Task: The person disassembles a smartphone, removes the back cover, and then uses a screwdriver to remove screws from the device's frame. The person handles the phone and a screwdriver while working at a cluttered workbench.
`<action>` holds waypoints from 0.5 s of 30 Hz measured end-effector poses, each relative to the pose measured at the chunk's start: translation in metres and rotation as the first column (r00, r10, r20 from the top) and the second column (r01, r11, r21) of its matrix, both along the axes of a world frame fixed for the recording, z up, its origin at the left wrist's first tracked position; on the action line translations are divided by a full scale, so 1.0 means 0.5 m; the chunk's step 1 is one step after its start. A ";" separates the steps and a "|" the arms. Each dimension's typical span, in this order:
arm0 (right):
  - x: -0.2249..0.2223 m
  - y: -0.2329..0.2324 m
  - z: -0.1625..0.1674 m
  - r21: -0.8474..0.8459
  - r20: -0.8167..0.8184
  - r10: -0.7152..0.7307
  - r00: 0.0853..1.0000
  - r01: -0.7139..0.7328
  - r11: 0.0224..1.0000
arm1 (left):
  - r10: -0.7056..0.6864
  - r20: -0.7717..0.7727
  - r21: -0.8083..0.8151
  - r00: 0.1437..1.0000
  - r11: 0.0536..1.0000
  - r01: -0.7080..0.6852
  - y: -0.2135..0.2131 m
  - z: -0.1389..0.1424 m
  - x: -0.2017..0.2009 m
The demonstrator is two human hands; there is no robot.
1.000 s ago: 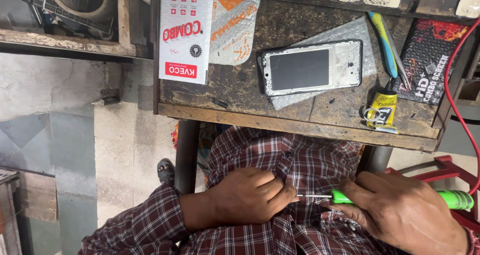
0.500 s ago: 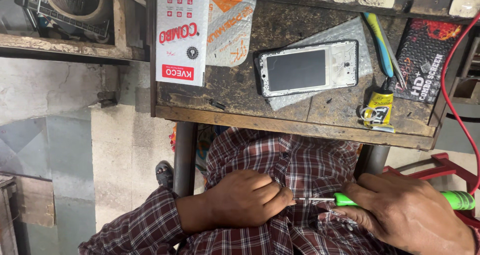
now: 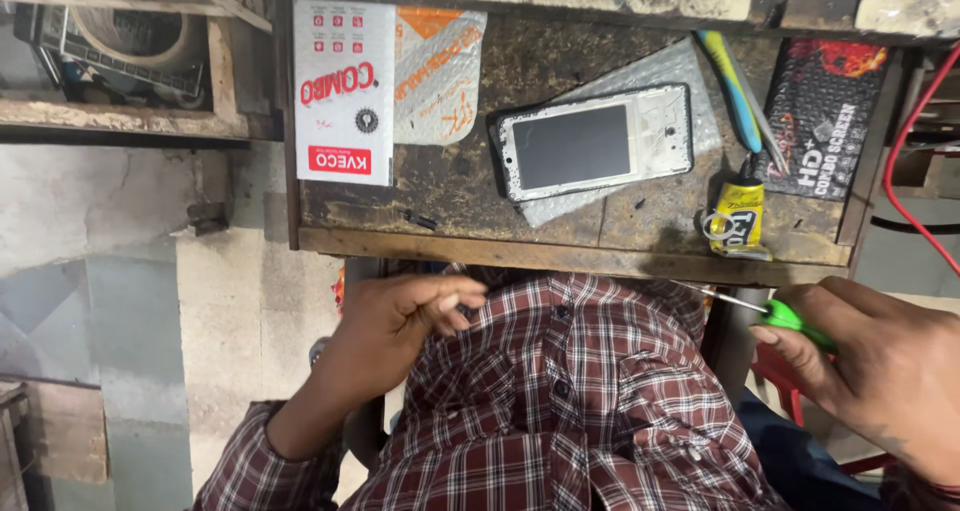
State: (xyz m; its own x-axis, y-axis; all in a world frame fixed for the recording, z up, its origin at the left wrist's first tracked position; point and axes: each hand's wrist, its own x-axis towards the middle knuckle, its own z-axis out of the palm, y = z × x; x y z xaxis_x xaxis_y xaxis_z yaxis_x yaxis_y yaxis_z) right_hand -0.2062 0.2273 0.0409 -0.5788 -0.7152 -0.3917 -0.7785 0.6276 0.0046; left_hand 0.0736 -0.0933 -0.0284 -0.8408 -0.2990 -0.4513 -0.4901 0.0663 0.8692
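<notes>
**Screwdriver Held at the Bench Edge**

A green-handled screwdriver (image 3: 775,314) is being grasped by the right hand (image 3: 880,371), with the fingers clenched around the handle and the thin metal shaft pointing left, just below the front edge of the wooden workbench (image 3: 460,196). The left hand (image 3: 400,321) is being held against the checked shirt (image 3: 560,401), its fingers curled loosely; whether anything is being pinched between them cannot be told. On the bench, a phone (image 3: 595,141) is being supported face up on a sheet of bubble wrap (image 3: 650,76). Beside it to the right, a yellow glue tube (image 3: 735,216) and a blue-and-yellow toothbrush (image 3: 730,81) are lying near a dark printed packet (image 3: 825,121). A white box (image 3: 343,91) is lying at the left end, well apart from both hands.
</notes>
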 end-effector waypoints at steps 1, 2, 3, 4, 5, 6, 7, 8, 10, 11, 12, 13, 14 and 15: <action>0.000 -0.007 0.002 -0.039 0.001 0.010 1.000 -0.010 0.999 | 0.011 0.039 0.067 0.999 0.998 -0.014 0.002 -0.005 0.001; 0.000 -0.015 0.003 -0.077 -0.001 0.020 1.000 -0.020 0.997 | 0.017 0.075 0.133 0.997 0.991 -0.027 0.003 -0.013 0.000; -0.001 -0.021 0.007 -0.114 -0.005 0.027 1.000 -0.028 0.993 | 0.054 0.101 0.188 0.993 0.979 -0.072 0.003 -0.020 0.001; -0.003 -0.026 0.011 -0.135 0.015 0.015 1.000 -0.013 0.991 | 0.087 0.130 0.243 0.988 0.963 -0.116 0.002 -0.026 0.004; -0.004 -0.031 0.015 -0.155 0.036 0.003 0.999 0.002 0.988 | 0.116 0.162 0.295 0.980 0.942 -0.160 0.001 -0.030 0.008; -0.004 -0.035 0.018 -0.177 0.057 -0.008 0.998 0.018 0.984 | 0.132 0.166 0.315 0.977 0.932 -0.180 0.001 -0.033 0.012; -0.004 -0.038 0.021 -0.181 0.059 0.004 0.998 0.007 0.983 | 0.148 0.172 0.336 0.974 0.921 -0.199 0.002 -0.033 0.016; -0.003 -0.041 0.024 -0.185 0.059 0.016 0.998 -0.005 0.983 | 0.163 0.179 0.356 0.970 0.909 -0.218 -0.001 -0.033 0.017; -0.001 -0.046 0.030 -0.225 0.058 0.040 0.998 -0.026 0.974 | 0.156 0.233 0.287 0.960 0.932 -0.221 -0.007 -0.025 0.013; 0.001 -0.049 0.032 -0.260 0.055 0.051 0.997 -0.035 0.965 | 0.157 0.259 0.250 0.953 0.942 -0.223 -0.010 -0.016 0.009; 0.002 -0.051 0.034 -0.295 0.053 0.064 0.997 -0.045 0.955 | 0.124 0.236 0.160 0.964 0.973 -0.164 -0.016 -0.007 0.003; 0.003 -0.053 0.037 -0.292 0.058 0.051 0.997 -0.032 0.956 | 0.090 0.218 0.067 0.972 0.992 -0.107 -0.023 0.004 -0.006; 0.004 -0.056 0.040 -0.288 0.065 0.039 0.997 -0.019 0.958 | 0.056 0.205 -0.028 0.977 0.998 -0.051 -0.030 0.016 -0.015; 0.005 -0.058 0.041 -0.283 0.075 0.028 0.997 -0.006 0.959 | 0.039 0.177 -0.048 0.983 0.998 -0.031 -0.036 0.028 -0.024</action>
State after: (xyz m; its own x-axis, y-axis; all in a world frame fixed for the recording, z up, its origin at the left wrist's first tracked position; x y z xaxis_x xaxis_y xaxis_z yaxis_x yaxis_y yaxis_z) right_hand -0.2038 0.1982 0.0616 -0.5417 -0.8125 -0.2154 -0.7800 0.5814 -0.2313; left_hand 0.0617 -0.1114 -0.0144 -0.7372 -0.3502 -0.5778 -0.6390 0.0834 0.7647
